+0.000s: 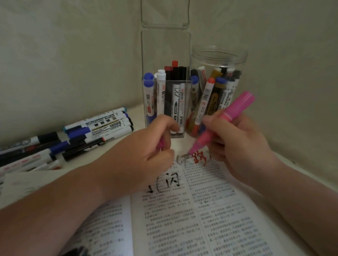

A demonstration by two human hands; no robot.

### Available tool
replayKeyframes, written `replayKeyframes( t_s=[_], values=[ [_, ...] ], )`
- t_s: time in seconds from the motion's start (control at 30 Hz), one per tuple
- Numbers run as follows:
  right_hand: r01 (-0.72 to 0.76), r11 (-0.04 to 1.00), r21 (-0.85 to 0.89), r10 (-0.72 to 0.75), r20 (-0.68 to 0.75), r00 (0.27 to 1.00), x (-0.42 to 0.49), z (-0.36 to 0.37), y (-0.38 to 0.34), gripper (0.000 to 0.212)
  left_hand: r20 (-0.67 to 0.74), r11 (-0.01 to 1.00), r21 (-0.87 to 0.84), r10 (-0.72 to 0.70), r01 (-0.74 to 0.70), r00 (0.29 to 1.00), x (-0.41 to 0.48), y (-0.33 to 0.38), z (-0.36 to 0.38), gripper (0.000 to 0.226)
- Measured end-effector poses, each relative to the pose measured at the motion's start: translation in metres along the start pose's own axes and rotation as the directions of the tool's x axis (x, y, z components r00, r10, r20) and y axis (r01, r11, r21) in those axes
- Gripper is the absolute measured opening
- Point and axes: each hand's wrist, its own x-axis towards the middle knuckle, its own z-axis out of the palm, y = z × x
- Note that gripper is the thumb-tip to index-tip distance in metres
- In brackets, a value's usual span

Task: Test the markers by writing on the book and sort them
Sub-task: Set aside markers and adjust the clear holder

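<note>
Currently: testing step, one marker in hand.
Right hand (236, 141): fingers curled round a pink marker (232, 112), uncapped, tip down on or just above the far edge of the book (189, 215); contact cannot be told.
Left hand (145, 149): fingers curled, pinching a small pink piece (161, 146), probably the cap, just left of the tip.
Book: open on the worktop (137, 112), near side, under both forearms; red and black trial marks beside the tip.
Square clear holder (168, 100) and round jar (219, 65): far side, just beyond the hands, both part-filled with markers.
Loose markers (75, 137): heaped far left, likely untested.
Next move, by judgement: draw a stroke, read the line, recap, drop the marker into the fitting container.
</note>
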Motion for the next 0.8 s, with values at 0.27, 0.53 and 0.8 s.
replayKeyframes(
  t_s=[0.27,0.53,0.8],
  values=[
    [-0.015,0.981,-0.195,0.035,0.098,0.995,-0.001,-0.011,-0.002,0.037,-0.068,0.982,0.189,0.037,-0.024,0.997,0.006,-0.017,0.004,0.052],
    [-0.028,0.895,-0.445,0.202,0.348,0.915,-0.006,-0.014,-0.011,0.006,-0.182,0.990,0.132,0.069,-0.045,0.981,0.008,-0.015,0.001,0.053],
    [-0.072,0.901,-0.428,0.220,0.308,0.926,-0.004,-0.014,-0.006,0.014,-0.075,0.931,0.330,0.193,-0.159,0.978,0.010,-0.021,0.001,0.019]
  ],
)
